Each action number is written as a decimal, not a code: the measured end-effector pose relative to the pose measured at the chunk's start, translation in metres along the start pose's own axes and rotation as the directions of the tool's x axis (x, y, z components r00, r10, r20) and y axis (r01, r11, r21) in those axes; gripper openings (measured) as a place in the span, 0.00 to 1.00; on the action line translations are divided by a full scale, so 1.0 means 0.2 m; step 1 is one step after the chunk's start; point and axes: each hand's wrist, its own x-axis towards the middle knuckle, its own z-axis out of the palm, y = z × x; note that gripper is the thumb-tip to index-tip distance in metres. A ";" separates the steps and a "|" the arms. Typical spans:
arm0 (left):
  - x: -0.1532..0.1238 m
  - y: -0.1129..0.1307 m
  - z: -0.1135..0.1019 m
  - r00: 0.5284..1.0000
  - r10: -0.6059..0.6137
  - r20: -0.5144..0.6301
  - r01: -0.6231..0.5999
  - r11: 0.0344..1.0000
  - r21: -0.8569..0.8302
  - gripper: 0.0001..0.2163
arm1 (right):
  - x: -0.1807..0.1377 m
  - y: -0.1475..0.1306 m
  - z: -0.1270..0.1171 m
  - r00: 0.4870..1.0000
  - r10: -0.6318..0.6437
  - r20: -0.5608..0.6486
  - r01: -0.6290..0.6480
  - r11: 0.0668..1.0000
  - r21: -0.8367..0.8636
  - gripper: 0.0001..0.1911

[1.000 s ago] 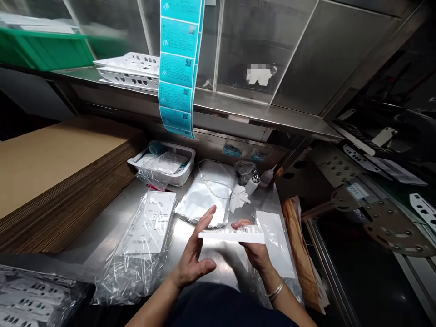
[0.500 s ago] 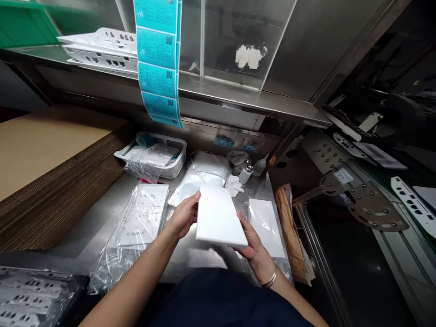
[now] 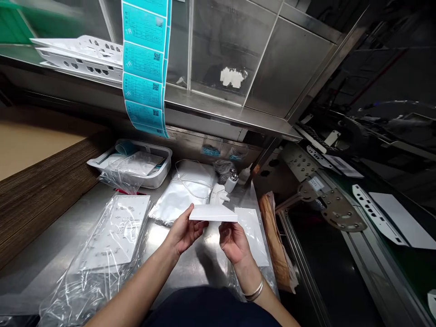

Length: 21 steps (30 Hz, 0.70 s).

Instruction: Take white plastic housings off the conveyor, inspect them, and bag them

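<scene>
A flat white panel [image 3: 214, 212] is held up over the metal table, tilted so that its near edge faces me. My left hand [image 3: 186, 230] grips its left end, with the thumb on top and the fingers underneath. My right hand [image 3: 233, 240] supports the right end from below, its fingers partly hidden under the panel. Behind the panel lies a silver bag [image 3: 185, 188] on the table. White sheets in clear plastic [image 3: 117, 227] lie to the left of my hands. Another white piece in clear plastic [image 3: 250, 231] is at the right.
A white basket [image 3: 160, 175] of small items stands at the back, near a cardboard stack [image 3: 41, 172]. A pump bottle [image 3: 231, 181] is at the back right. Blue labels [image 3: 145, 68] hang from above. A green conveyor [image 3: 412, 261] with white perforated parts runs on the right.
The panel has tipped from showing its broad face to being nearly edge-on. My right hand has turned palm up beneath it. The view has shifted to the right.
</scene>
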 end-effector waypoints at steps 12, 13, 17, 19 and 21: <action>0.10 -0.06 -0.27 0.968 0.187 -0.166 -0.147 0.963 0.226 0.13 | -0.08 0.11 0.08 0.900 -0.390 0.194 0.432 0.740 -0.516 0.14; 0.10 -0.05 -0.29 0.960 0.223 -0.172 -0.177 0.953 0.247 0.14 | -0.09 0.12 0.07 0.892 -0.395 0.219 0.447 0.701 -0.555 0.14; 0.07 0.00 -0.34 0.922 0.345 -0.178 -0.280 0.909 0.308 0.17 | -0.10 0.12 0.07 0.882 -0.402 0.246 0.462 0.631 -0.623 0.15; 0.05 0.01 -0.35 0.907 0.381 -0.179 -0.308 0.891 0.335 0.19 | -0.09 0.13 0.07 0.878 -0.404 0.256 0.467 0.609 -0.641 0.15; 0.04 0.01 -0.36 0.898 0.404 -0.176 -0.323 0.875 0.361 0.20 | -0.08 0.15 0.06 0.876 -0.401 0.267 0.470 0.588 -0.659 0.15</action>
